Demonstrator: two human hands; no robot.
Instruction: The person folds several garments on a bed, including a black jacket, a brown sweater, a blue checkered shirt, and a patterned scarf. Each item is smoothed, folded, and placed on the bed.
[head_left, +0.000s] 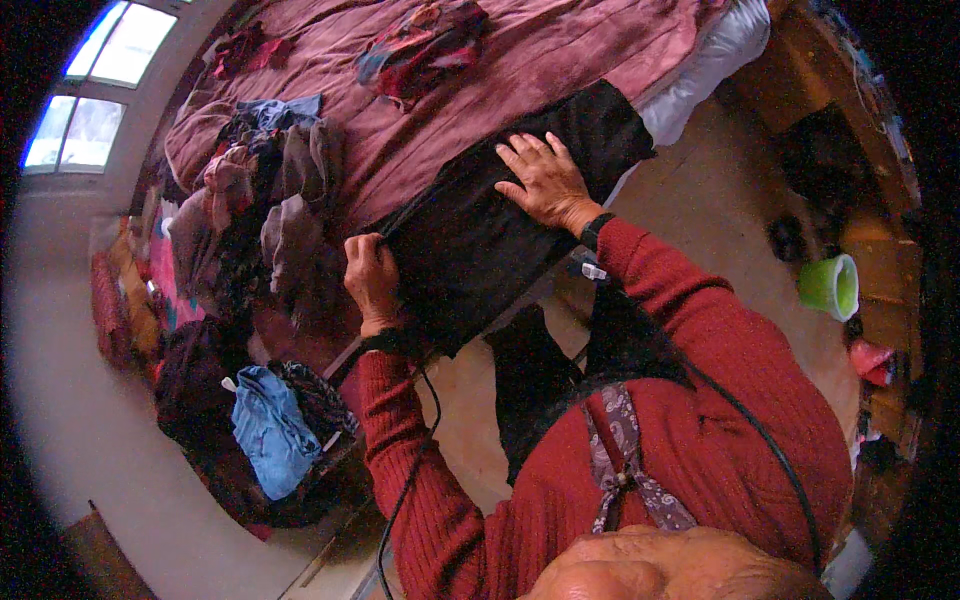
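Observation:
A black garment (472, 255) lies spread along the near edge of a bed, on top of a dusty-pink quilted bedspread (555, 45). My left hand (371, 281) pinches the garment's left end, with the fingers curled over its edge. Flat on the upper right part of the same cloth rests my right hand (546, 184), palm down, fingers spread and holding nothing. Dark bands circle both wrists below the red knit sleeves. What exact kind of garment it is cannot be told from its visible shape.
Crumpled clothes (240, 195) are heaped left of the garment. A multicoloured cloth bundle (424, 49) lies farther back. Nearer, a blue cloth (274, 431) tops a dark pile. A black cable (409, 480) hangs by my left arm. A green bucket (829, 287) is at right.

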